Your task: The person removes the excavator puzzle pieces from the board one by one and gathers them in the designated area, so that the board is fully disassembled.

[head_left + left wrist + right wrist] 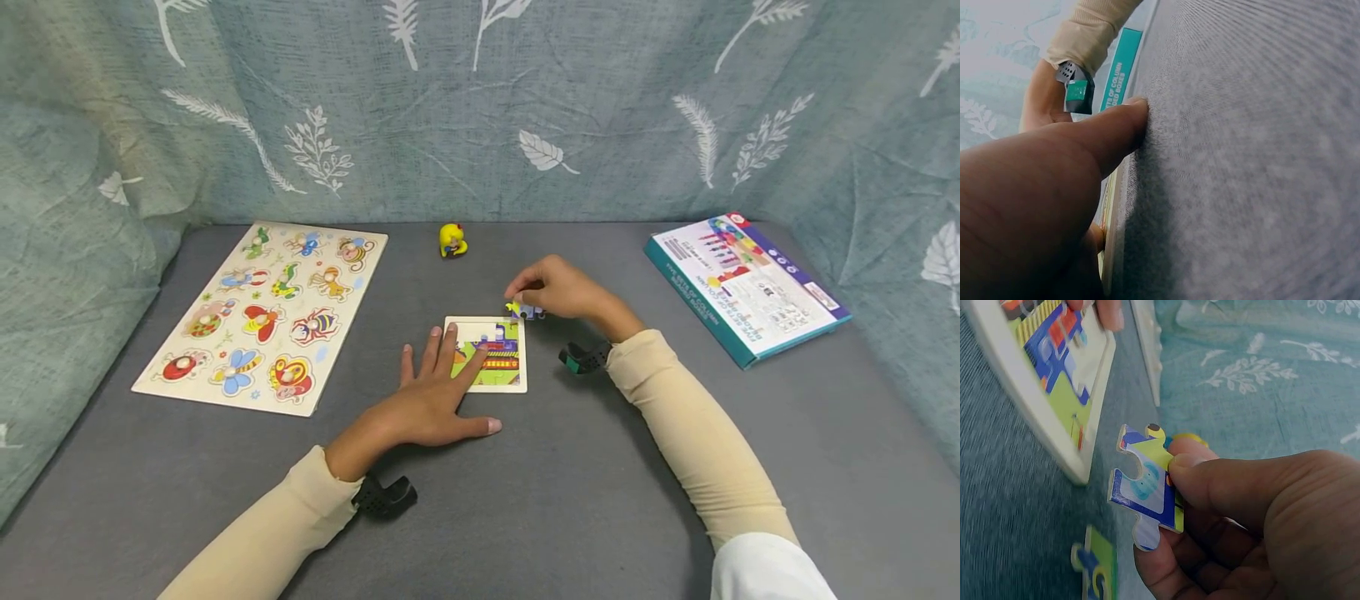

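Note:
My right hand [562,287] pinches a jigsaw puzzle piece [1147,482] between thumb and fingertips, just off the puzzle board's far right corner. Blue, lilac and yellow-green, the piece is tilted in the right wrist view and apart from the board. A second puzzle piece [1099,570] lies on the table below it. With fingers spread, my left hand [431,408] rests across the left part of the small square puzzle board [522,367], hiding some of its picture. The left thumb [1119,128] points out over the table. Several pieces fill the board's lower and right area; its upper part shows bare wood.
A large wooden insect peg puzzle [225,333] lies to the left. Behind the small board stands a yellow toy figure [452,239]. A teal and white box [750,287] lies at the right. A leaf-patterned cloth [480,117] hangs along the table's back edge.

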The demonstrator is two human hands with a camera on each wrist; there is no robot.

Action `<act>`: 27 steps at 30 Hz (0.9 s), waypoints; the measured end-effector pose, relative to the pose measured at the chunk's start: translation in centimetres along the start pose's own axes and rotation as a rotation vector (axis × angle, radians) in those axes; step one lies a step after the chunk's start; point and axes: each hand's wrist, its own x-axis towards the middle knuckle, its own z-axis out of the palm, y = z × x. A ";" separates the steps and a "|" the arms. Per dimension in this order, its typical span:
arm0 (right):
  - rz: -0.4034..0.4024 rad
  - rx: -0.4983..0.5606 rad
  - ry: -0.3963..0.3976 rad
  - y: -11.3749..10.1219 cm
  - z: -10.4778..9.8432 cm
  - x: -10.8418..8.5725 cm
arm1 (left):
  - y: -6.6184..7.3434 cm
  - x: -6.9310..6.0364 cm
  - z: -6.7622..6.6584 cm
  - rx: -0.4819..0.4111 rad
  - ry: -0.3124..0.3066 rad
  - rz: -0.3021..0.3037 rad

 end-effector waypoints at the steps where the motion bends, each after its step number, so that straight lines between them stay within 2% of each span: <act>1: -0.001 -0.005 0.003 0.1 -0.1 -0.1 | 0.0 0.0 0.0 0.003 0.002 -0.001; 11: 0.024 -0.033 0.034 1.4 -1.1 -1.1 | 0.0 -0.1 0.0 0.001 -0.007 -0.010; 18: 0.082 -0.026 0.037 1.9 -1.8 -1.9 | 0.0 -0.2 -0.1 0.002 -0.003 -0.010; 27: 0.095 -0.052 0.022 2.5 -3.0 -2.5 | 0.1 -0.1 0.1 0.000 0.004 -0.018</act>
